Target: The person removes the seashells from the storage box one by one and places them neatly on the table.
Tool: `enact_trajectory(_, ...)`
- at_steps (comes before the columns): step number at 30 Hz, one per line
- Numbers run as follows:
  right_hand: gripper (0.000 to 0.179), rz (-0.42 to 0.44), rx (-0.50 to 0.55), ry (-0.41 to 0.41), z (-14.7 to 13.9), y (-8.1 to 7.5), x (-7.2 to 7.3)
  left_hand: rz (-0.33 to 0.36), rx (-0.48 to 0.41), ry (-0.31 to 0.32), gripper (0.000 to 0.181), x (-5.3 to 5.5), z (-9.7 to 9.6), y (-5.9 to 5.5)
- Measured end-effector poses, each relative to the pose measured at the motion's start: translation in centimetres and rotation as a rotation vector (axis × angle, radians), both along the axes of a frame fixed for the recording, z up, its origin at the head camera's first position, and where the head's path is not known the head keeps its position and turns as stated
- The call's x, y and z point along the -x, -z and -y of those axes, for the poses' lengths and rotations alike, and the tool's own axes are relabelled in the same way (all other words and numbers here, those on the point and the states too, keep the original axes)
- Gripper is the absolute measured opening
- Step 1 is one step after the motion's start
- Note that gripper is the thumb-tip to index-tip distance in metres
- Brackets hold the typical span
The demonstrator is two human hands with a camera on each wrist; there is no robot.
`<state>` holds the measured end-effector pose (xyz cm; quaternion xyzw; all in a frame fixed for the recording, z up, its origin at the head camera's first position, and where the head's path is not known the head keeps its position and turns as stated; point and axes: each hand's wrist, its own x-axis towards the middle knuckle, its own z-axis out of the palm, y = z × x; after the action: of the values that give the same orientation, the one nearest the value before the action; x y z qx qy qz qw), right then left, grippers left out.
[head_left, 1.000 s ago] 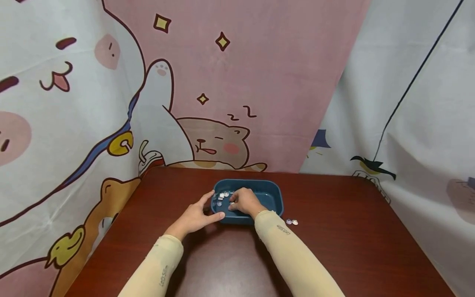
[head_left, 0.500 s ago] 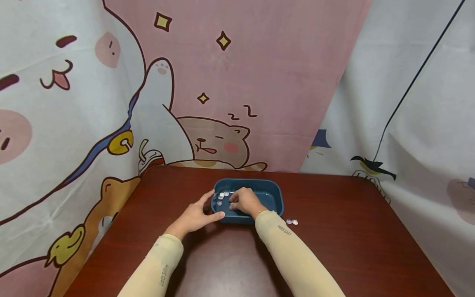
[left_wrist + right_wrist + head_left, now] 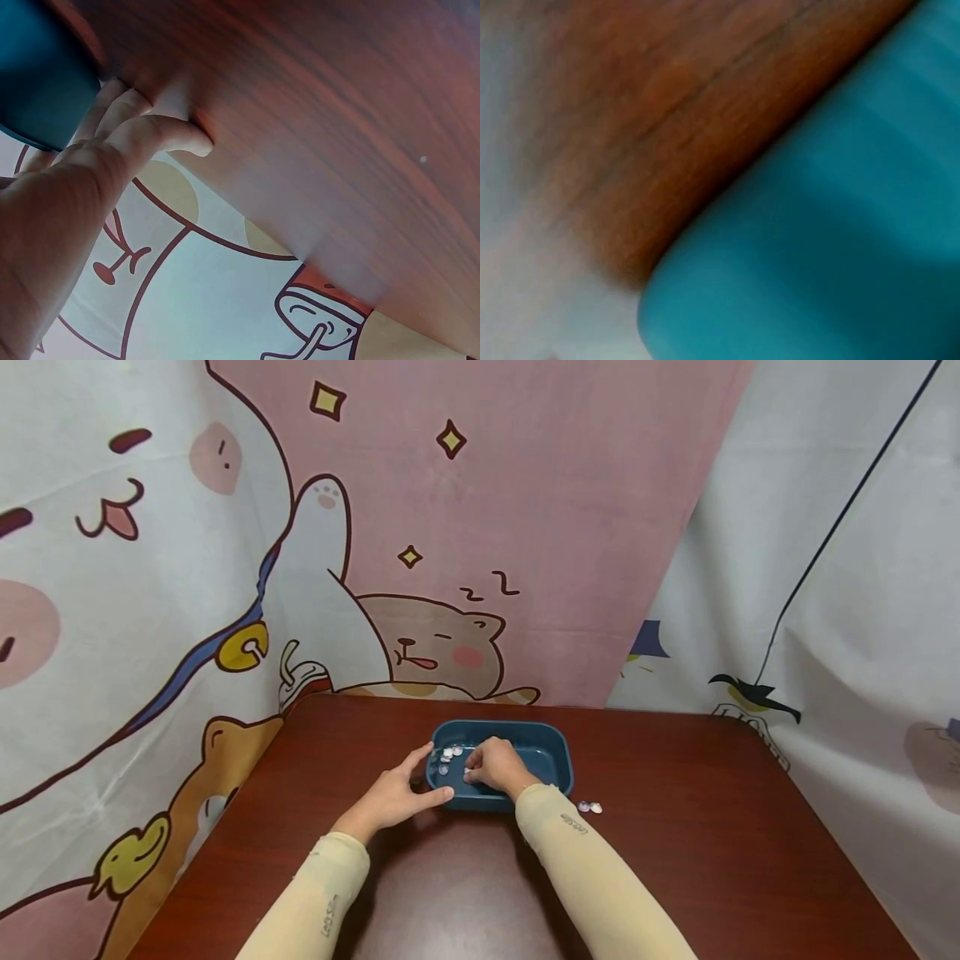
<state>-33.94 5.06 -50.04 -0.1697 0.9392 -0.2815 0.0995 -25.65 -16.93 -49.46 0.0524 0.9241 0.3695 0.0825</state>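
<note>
Cartoon-printed cloth (image 3: 570,527) in pink and white hangs behind a red-brown wooden table (image 3: 712,852); on the wood a blue tub (image 3: 546,767) sits between and under the fingers; the left hand (image 3: 393,795) has its fingers spread, forefinger and thumb reaching to the rim at the tub's left end; the right hand (image 3: 498,767) dips inside, fingers curled, thumb and fingertips pinching a small disc (image 3: 467,772), partly hidden; just left of those fingertips lies a cluster of pale discs (image 3: 447,754); two loose discs (image 3: 596,807) rest on the table, right of both hands' fingers and outside the tub
</note>
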Motion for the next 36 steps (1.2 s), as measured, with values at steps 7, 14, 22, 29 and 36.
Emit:
enact_trajectory(7,0.017,0.03,-0.007,-0.018,-0.3,0.0,0.0,0.008,-0.005,0.0,0.104,-0.2,-0.1,0.2)
enact_trajectory(14,0.018,-0.024,0.034,-0.039,-1.3,-0.7,-0.2,0.007,-0.012,-0.009,0.105,-0.2,-0.1,0.1)
enact_trajectory(22,0.017,-0.219,0.149,-0.021,-7.8,-4.0,-1.4,0.002,-0.004,-0.005,0.103,-0.2,-0.5,0.1)
enact_trajectory(29,0.022,-0.197,0.115,0.158,-20.3,-5.9,-2.8,-0.01,0.007,0.0,0.104,0.0,-0.7,0.0)
enact_trajectory(36,0.021,-0.043,-0.001,0.109,-26.5,-1.1,-5.1,-0.005,0.006,0.004,0.106,0.1,0.0,0.1)
